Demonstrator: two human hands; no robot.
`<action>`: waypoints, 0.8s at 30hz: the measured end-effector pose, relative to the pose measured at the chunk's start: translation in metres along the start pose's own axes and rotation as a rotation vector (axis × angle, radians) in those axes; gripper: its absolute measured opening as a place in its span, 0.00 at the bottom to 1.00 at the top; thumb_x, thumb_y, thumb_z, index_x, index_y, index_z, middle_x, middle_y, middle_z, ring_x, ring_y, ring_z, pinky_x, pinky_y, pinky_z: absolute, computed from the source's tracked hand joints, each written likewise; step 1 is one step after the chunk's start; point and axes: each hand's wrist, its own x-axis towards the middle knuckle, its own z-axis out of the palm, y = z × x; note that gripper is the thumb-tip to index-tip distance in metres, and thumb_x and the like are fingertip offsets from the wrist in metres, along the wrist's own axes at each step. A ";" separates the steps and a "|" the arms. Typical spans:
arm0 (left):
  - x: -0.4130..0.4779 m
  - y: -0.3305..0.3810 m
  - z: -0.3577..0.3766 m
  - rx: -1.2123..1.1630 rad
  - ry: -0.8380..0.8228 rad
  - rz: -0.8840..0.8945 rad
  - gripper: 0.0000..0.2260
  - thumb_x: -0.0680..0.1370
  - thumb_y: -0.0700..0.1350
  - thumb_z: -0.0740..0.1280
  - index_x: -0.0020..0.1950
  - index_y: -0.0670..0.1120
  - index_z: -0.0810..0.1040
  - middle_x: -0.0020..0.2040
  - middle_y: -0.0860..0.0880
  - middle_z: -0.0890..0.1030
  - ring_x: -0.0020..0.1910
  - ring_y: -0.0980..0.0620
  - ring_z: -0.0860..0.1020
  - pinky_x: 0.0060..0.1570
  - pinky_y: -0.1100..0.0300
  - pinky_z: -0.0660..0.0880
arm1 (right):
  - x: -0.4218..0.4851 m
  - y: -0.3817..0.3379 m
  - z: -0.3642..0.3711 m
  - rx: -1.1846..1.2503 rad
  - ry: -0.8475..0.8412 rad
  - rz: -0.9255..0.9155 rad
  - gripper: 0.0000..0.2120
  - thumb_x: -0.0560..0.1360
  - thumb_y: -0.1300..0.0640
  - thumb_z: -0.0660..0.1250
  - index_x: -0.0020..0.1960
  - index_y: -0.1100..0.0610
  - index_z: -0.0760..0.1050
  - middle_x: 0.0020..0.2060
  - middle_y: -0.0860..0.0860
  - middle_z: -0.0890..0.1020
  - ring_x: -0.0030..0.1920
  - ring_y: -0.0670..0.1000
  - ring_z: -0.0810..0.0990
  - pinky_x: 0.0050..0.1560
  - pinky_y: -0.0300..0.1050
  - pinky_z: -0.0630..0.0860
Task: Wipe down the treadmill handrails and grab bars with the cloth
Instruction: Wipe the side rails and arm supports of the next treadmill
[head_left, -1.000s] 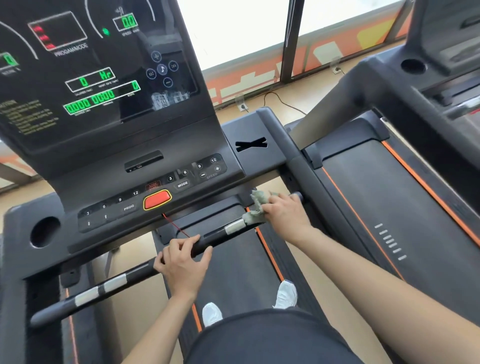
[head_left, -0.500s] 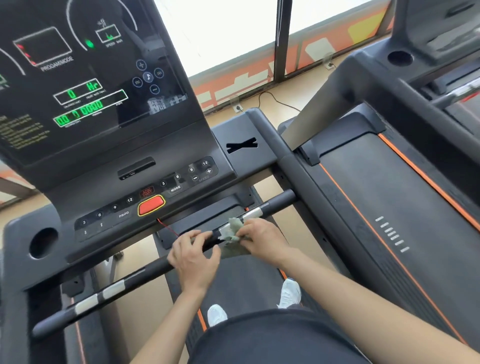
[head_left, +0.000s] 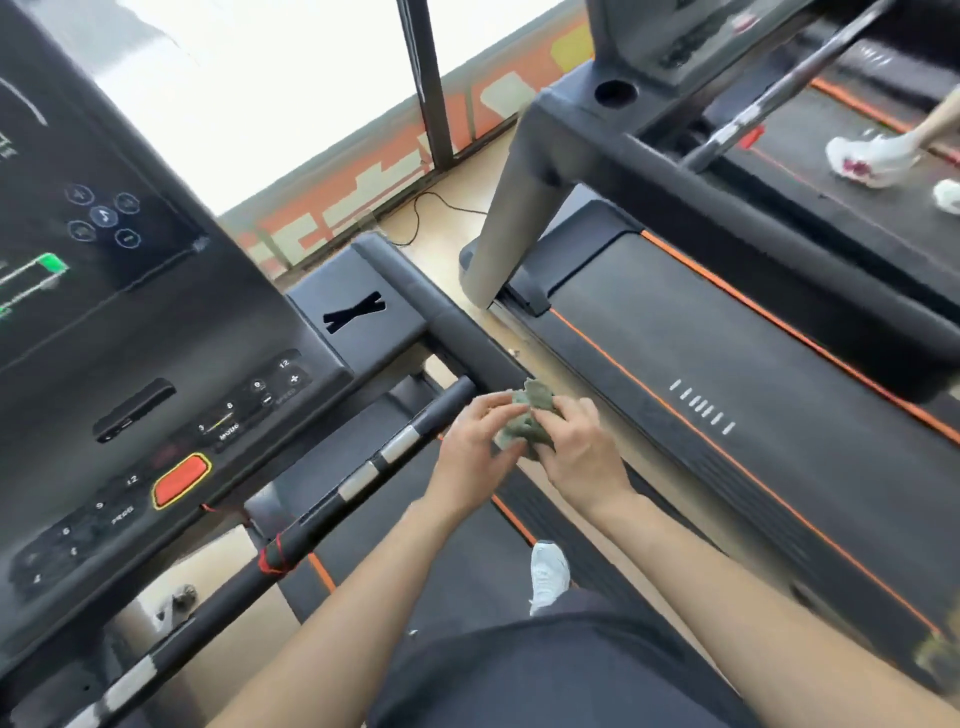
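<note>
daylight, bright | window (head_left: 311, 78) blown out | motion blur on console (head_left: 130, 338) | wide-angle edge warp

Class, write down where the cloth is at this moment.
In the head view, the cloth sits just right of centre, bunched between the left hand and right hand, which both hold it beside the right end of the grab bar.

Both hands (head_left: 524, 447) hold crumpled green cloth (head_left: 525, 422) beside right handrail (head_left: 467, 343), off grab bar (head_left: 363, 475).
</note>
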 end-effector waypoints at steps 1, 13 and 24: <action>0.007 0.001 0.010 0.034 -0.019 0.024 0.18 0.72 0.39 0.76 0.61 0.47 0.84 0.62 0.50 0.81 0.60 0.51 0.79 0.60 0.53 0.77 | -0.002 0.006 -0.003 -0.030 -0.002 0.024 0.15 0.69 0.61 0.75 0.55 0.55 0.82 0.51 0.53 0.81 0.49 0.58 0.74 0.46 0.55 0.78; -0.017 0.042 0.083 0.133 -0.109 0.271 0.20 0.69 0.47 0.80 0.60 0.48 0.83 0.52 0.50 0.80 0.46 0.47 0.76 0.49 0.51 0.78 | -0.103 0.036 -0.041 -0.211 0.105 0.453 0.16 0.66 0.49 0.80 0.53 0.50 0.85 0.42 0.50 0.79 0.44 0.57 0.78 0.44 0.52 0.72; -0.085 0.119 0.151 0.233 -0.295 0.455 0.11 0.67 0.56 0.80 0.41 0.51 0.84 0.40 0.53 0.80 0.40 0.45 0.75 0.40 0.52 0.70 | -0.231 0.062 -0.076 -0.274 0.209 0.788 0.21 0.62 0.51 0.82 0.53 0.51 0.83 0.43 0.49 0.78 0.45 0.56 0.77 0.45 0.49 0.69</action>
